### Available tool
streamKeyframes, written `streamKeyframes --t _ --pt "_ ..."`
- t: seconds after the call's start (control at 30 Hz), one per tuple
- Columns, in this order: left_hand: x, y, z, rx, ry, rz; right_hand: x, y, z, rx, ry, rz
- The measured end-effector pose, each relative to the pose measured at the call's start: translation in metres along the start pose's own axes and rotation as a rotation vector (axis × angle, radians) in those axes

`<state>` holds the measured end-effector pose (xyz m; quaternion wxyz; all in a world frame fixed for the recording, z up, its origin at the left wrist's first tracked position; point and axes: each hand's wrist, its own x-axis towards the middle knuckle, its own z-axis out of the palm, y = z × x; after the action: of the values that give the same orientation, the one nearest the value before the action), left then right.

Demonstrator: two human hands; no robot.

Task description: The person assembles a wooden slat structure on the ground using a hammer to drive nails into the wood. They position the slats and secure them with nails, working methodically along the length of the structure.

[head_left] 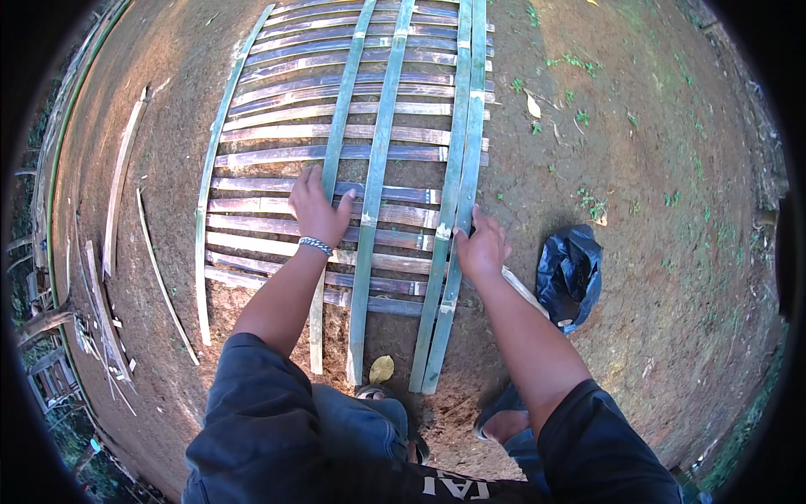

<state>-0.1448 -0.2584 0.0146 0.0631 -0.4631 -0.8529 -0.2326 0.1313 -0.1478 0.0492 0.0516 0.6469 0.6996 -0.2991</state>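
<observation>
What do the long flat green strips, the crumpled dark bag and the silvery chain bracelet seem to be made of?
Long flat green strips: likely split bamboo, smooth, with pale node bands. Crumpled dark bag: probably thin plastic, judging by glossy creases. Silvery chain bracelet: apparently polished metal, given its shiny links.

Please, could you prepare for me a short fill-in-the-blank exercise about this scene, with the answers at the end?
1. The silver bracelet is worn on the person's ____ wrist.
2. From the person's view, the black plastic bag lies to the ____ of the bamboo lattice.
3. The leaf near the lower end of the lattice is ____ in colour.
4. The right hand is nearer to the bag than the ____ hand is.

Missing words: left; right; yellow; left.
</observation>
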Motion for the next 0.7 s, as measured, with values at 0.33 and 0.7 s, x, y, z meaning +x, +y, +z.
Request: streamKeyframes --t 0.33,0.7 --pt "0.077 0.132 0.063 -0.028 -0.539 0.383 -0.001 -0.005 0.002 -0.017 -0.009 -0.014" --pt "0.089 0.117 0.076 -0.08 -0.549 0.58 -0.004 -0.004 0.002 -0.05 0.029 -0.042"
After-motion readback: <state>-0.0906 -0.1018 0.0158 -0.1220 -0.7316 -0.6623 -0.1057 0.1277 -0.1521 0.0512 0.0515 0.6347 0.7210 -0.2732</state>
